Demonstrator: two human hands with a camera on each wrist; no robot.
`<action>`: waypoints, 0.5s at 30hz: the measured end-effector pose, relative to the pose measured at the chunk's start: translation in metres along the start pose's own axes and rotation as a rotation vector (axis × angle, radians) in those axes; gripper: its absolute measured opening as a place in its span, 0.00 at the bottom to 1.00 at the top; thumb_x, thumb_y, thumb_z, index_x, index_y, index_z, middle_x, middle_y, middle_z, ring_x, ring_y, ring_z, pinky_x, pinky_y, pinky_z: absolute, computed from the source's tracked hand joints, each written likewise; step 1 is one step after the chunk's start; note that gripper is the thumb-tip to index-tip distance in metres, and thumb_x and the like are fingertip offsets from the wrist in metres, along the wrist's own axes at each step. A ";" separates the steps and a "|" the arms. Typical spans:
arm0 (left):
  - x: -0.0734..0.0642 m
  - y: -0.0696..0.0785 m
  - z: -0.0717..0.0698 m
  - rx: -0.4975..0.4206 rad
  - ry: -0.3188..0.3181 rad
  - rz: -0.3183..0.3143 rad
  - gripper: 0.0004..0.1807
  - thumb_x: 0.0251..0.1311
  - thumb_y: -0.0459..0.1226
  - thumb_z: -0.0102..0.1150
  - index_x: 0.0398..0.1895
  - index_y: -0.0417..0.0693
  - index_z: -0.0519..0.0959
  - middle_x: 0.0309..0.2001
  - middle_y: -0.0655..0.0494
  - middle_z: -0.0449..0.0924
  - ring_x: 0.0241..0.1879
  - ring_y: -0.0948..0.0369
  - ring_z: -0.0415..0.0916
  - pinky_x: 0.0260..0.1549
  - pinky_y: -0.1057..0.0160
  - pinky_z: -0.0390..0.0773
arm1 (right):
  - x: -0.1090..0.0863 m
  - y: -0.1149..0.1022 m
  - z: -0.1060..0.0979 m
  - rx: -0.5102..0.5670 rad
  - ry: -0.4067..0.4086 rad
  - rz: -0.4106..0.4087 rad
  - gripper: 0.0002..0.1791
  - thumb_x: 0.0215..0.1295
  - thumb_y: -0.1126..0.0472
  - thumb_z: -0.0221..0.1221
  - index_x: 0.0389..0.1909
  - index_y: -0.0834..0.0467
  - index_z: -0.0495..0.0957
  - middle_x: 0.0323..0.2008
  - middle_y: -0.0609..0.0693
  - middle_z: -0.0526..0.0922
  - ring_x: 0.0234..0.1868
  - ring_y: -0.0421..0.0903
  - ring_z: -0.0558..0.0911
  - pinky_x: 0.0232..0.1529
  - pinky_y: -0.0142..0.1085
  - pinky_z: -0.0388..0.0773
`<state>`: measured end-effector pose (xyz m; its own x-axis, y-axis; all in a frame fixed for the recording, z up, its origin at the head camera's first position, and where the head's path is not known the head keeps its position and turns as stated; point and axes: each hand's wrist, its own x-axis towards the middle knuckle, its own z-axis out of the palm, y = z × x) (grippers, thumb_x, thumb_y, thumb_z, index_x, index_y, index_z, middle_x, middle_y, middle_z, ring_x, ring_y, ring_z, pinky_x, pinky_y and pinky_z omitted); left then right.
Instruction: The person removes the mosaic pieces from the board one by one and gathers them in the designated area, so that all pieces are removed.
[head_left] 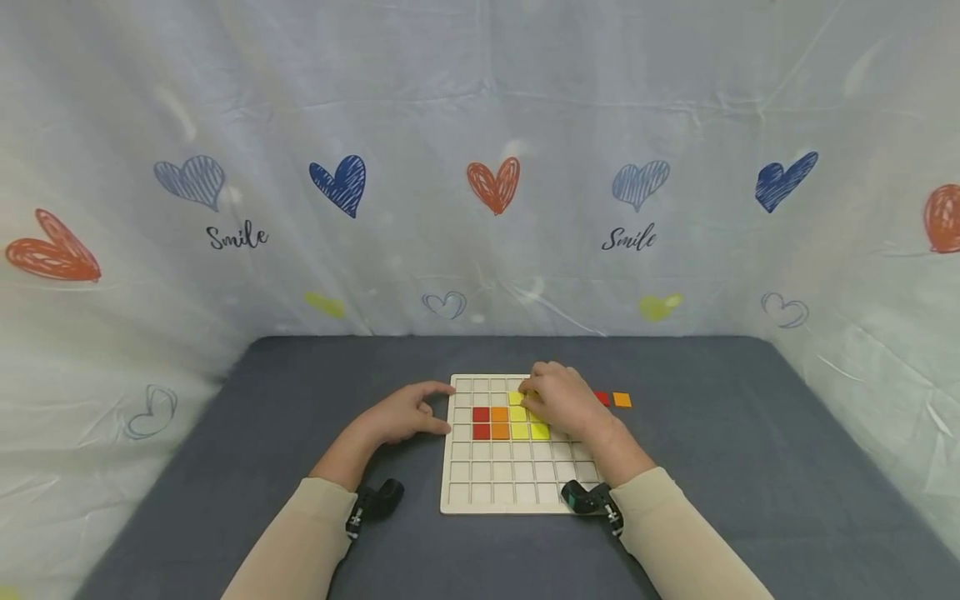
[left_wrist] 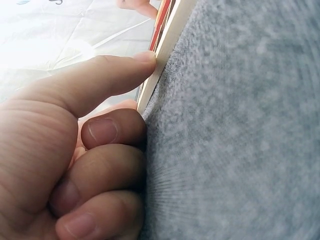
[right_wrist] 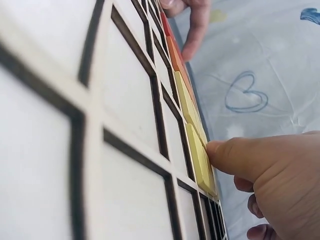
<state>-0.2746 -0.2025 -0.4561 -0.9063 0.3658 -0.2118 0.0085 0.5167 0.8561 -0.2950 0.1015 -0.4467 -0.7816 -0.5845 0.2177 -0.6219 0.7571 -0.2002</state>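
Head view, board [head_left: 480, 492]: flat on the desk [head_left: 360, 358], between the arms, apparently set there so that both hands reach it.
Head view, tiles: red tiles [head_left: 481, 414], orange tiles [head_left: 499, 432] and yellow tiles [head_left: 519, 431] side by side in the grid, grouped by colour.
Head view, loose pair: red tile [head_left: 602, 398], partly covered, and orange tile [head_left: 622, 400] on the desk right of the board, probably kept near the right hand for easy pick-up.
Head view, left hand [head_left: 401, 414]: thumb and index spread wide, tips at the board's left edge, likely to steady it.
Head view, right hand [head_left: 566, 400]: over the board, thumb and index drawn close together at the upper yellow tiles; cannot tell whether one is pinched.
Left wrist view, left fingers: thumb straight, tip against the board's edge; three fingers curled, gripping nothing; index largely hidden.
Right wrist view, right fingers: thumb tip at a yellow tile's edge, seemingly touching, perhaps to seat it squarely; others bent, partly hidden.
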 end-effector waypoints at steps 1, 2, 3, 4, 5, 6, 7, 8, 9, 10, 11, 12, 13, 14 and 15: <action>0.000 0.001 0.000 0.001 0.000 0.001 0.38 0.58 0.33 0.74 0.73 0.49 0.71 0.14 0.59 0.65 0.10 0.64 0.51 0.13 0.64 0.58 | 0.000 0.001 0.000 -0.003 -0.001 -0.002 0.11 0.69 0.56 0.67 0.49 0.53 0.89 0.35 0.43 0.75 0.33 0.42 0.69 0.35 0.39 0.66; 0.000 0.001 0.000 0.002 -0.002 0.001 0.38 0.58 0.33 0.74 0.73 0.49 0.71 0.14 0.59 0.65 0.10 0.64 0.51 0.13 0.64 0.58 | -0.001 0.002 0.000 -0.006 0.003 -0.005 0.11 0.69 0.55 0.68 0.49 0.53 0.89 0.35 0.43 0.75 0.33 0.42 0.69 0.35 0.38 0.65; 0.000 0.001 0.001 0.003 -0.004 0.000 0.38 0.58 0.33 0.74 0.73 0.49 0.71 0.14 0.59 0.65 0.10 0.64 0.51 0.13 0.64 0.58 | -0.001 0.003 0.000 -0.011 0.006 -0.007 0.11 0.68 0.55 0.68 0.49 0.53 0.89 0.35 0.42 0.75 0.33 0.42 0.68 0.35 0.38 0.65; 0.000 0.001 0.001 0.002 -0.003 0.001 0.38 0.58 0.33 0.74 0.73 0.49 0.71 0.14 0.59 0.65 0.10 0.64 0.51 0.13 0.64 0.58 | -0.001 0.004 -0.001 -0.013 0.008 -0.007 0.12 0.68 0.54 0.68 0.49 0.52 0.89 0.35 0.42 0.74 0.33 0.42 0.68 0.36 0.38 0.65; 0.000 0.002 0.001 0.001 -0.003 0.000 0.38 0.58 0.33 0.74 0.73 0.48 0.71 0.14 0.59 0.65 0.10 0.65 0.51 0.13 0.64 0.57 | -0.001 0.004 -0.002 -0.015 0.009 -0.006 0.13 0.68 0.53 0.68 0.49 0.52 0.89 0.35 0.42 0.73 0.33 0.42 0.67 0.36 0.38 0.64; 0.000 0.002 0.001 0.000 -0.003 -0.001 0.38 0.58 0.33 0.73 0.73 0.48 0.70 0.14 0.59 0.65 0.10 0.65 0.51 0.12 0.65 0.57 | -0.002 0.005 -0.004 -0.014 0.010 -0.002 0.13 0.68 0.52 0.68 0.49 0.52 0.89 0.35 0.42 0.73 0.33 0.41 0.67 0.37 0.39 0.64; 0.000 0.002 0.001 -0.001 -0.004 -0.002 0.38 0.58 0.33 0.73 0.73 0.48 0.70 0.14 0.59 0.65 0.10 0.65 0.51 0.12 0.65 0.58 | -0.002 0.005 -0.006 -0.013 0.012 0.001 0.13 0.68 0.51 0.68 0.50 0.52 0.88 0.36 0.42 0.73 0.33 0.41 0.67 0.38 0.39 0.64; 0.000 0.001 0.001 -0.002 -0.005 -0.004 0.38 0.58 0.33 0.73 0.73 0.47 0.70 0.14 0.59 0.64 0.10 0.65 0.51 0.13 0.65 0.58 | -0.002 0.005 -0.008 -0.007 0.016 0.004 0.14 0.68 0.51 0.68 0.50 0.52 0.88 0.36 0.42 0.73 0.33 0.42 0.67 0.39 0.40 0.64; 0.001 0.002 0.001 -0.003 -0.005 -0.007 0.39 0.58 0.33 0.73 0.73 0.47 0.70 0.14 0.59 0.64 0.10 0.65 0.51 0.13 0.65 0.58 | -0.003 0.005 -0.010 0.000 0.017 0.010 0.14 0.69 0.51 0.67 0.50 0.51 0.88 0.36 0.42 0.72 0.33 0.42 0.66 0.39 0.40 0.63; 0.001 0.001 0.001 -0.001 -0.004 -0.008 0.39 0.58 0.33 0.73 0.73 0.47 0.70 0.14 0.59 0.64 0.10 0.65 0.51 0.13 0.65 0.58 | -0.003 0.006 -0.013 0.004 0.020 0.013 0.14 0.69 0.51 0.67 0.51 0.51 0.88 0.36 0.42 0.72 0.33 0.42 0.66 0.40 0.40 0.63; 0.001 0.002 0.001 -0.001 -0.006 -0.012 0.39 0.58 0.33 0.73 0.73 0.47 0.70 0.14 0.60 0.65 0.10 0.65 0.51 0.13 0.65 0.58 | -0.004 0.006 -0.016 0.009 0.024 0.016 0.14 0.69 0.52 0.66 0.51 0.52 0.88 0.36 0.43 0.73 0.33 0.42 0.66 0.40 0.41 0.62; 0.001 0.001 0.001 0.001 -0.006 -0.008 0.39 0.58 0.33 0.73 0.73 0.47 0.70 0.14 0.59 0.65 0.10 0.65 0.52 0.13 0.65 0.58 | -0.005 0.006 -0.019 0.015 0.029 0.016 0.13 0.69 0.53 0.66 0.50 0.52 0.88 0.36 0.43 0.73 0.33 0.42 0.66 0.41 0.41 0.62; 0.001 0.001 0.001 0.001 -0.006 -0.008 0.39 0.57 0.33 0.74 0.73 0.47 0.70 0.14 0.59 0.65 0.10 0.65 0.52 0.13 0.65 0.58 | -0.006 0.006 -0.022 0.022 0.035 0.015 0.13 0.69 0.53 0.66 0.50 0.53 0.88 0.36 0.44 0.73 0.34 0.43 0.66 0.41 0.42 0.62; 0.001 0.001 0.001 0.003 -0.005 -0.007 0.39 0.57 0.33 0.74 0.73 0.47 0.70 0.14 0.59 0.65 0.10 0.65 0.52 0.13 0.65 0.58 | -0.007 0.007 -0.025 0.024 0.043 0.015 0.13 0.68 0.54 0.66 0.50 0.53 0.88 0.35 0.44 0.73 0.34 0.43 0.66 0.41 0.42 0.62; 0.002 0.000 0.001 0.003 -0.005 -0.005 0.39 0.57 0.33 0.74 0.73 0.47 0.70 0.14 0.59 0.65 0.10 0.65 0.52 0.12 0.65 0.58 | -0.008 0.008 -0.027 0.026 0.055 0.013 0.13 0.68 0.55 0.67 0.49 0.53 0.88 0.35 0.44 0.73 0.33 0.43 0.66 0.41 0.42 0.62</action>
<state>-0.2758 -0.2012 -0.4569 -0.9044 0.3667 -0.2183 0.0051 0.5208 0.8537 -0.2922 0.1203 -0.4241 -0.7865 -0.5571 0.2666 -0.6130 0.7564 -0.2281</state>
